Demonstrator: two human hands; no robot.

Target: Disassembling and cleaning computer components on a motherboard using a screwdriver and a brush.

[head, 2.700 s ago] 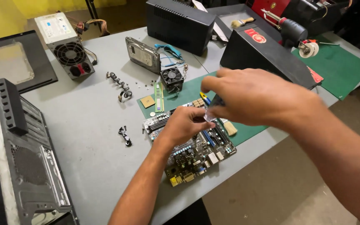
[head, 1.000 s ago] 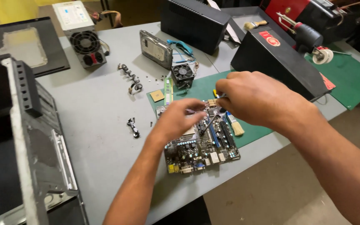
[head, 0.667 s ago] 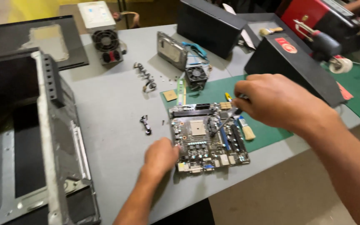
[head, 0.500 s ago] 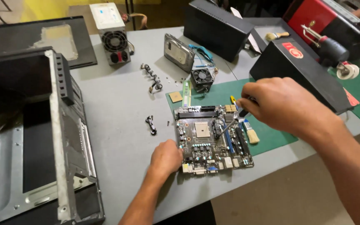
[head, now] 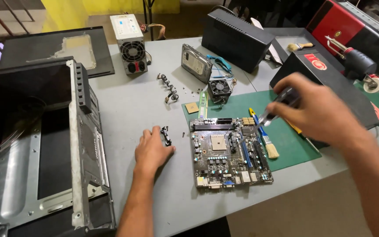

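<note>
Motherboard [head: 229,151], 1 only, lies flat at the near edge of the grey table [head: 123,109], its right half on a green mat [head: 286,145] and its left half on bare table. The right hand [head: 319,112] hovers above the board's upper right corner, fingers closed around 1 slim dark tool [head: 273,112] whose tip angles down toward the board without clearly touching it. The left hand [head: 151,151] rests palm down on the table just left of the board, fingers loosely curled, fingertips touching 1 small black clip [head: 166,136]; whether it actually grasps the clip I cannot tell.

Counted around them: 1 brush [head: 265,138] with a blue and yellow handle beside the board's right edge, 1 cooling fan [head: 219,90], 1 green memory stick [head: 203,104], 1 small square processor chip [head: 192,107], 1 hard drive [head: 196,63] propped at a tilt, 1 power supply [head: 128,44] at the far side, 1 twisted bundle of cable ties [head: 168,87], and 2 black boxes [head: 235,39] on the right. 1 open metal computer case [head: 44,145] fills the left of the table.

Beyond the table, a yellow wall and a dark floor show, with a red machine [head: 352,26] at the far right.
</note>
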